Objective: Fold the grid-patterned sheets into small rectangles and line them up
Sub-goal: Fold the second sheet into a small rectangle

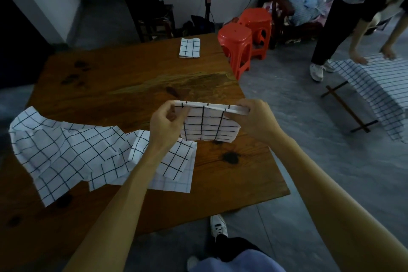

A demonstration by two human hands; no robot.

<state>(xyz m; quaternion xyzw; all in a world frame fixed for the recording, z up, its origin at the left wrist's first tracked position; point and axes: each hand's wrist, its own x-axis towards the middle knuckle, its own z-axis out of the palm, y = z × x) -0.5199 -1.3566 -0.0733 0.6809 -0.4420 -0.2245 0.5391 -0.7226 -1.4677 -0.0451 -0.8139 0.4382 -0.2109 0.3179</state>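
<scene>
Grid-patterned sheet (209,125), folded double, hangs pinched between left hand (166,120) and right hand (254,118).

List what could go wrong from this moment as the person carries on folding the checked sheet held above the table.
1. The half-folded white grid-patterned sheet hangs in the air, pinched only at its top fold by the left hand and right hand; its layers may slip out of line.
2. The crumpled unfolded grid sheets overhang the wooden table at its left edge and could slide off.
</scene>
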